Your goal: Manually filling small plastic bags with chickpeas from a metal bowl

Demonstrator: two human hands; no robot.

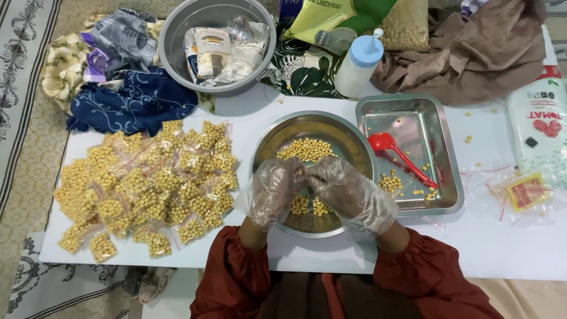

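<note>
Both my hands wear thin clear plastic gloves and meet over a round steel bowl (354, 139) holding yellow chickpeas (305, 148). My left hand (273, 191) and my right hand (348, 194) have their fingertips pinched together above the peas, apparently around a small clear bag that is mostly hidden. To the left lies a heap of several small clear bags filled with chickpeas (147, 186).
A square steel tray (450, 153) with a red spoon (397, 153) and loose peas sits right of the bowl. Behind are a grey basin (171, 35) with packets, a capped bottle (358, 64), cloths, and a white sauce bottle (540, 127). Empty clear bags (520, 192) lie at right.
</note>
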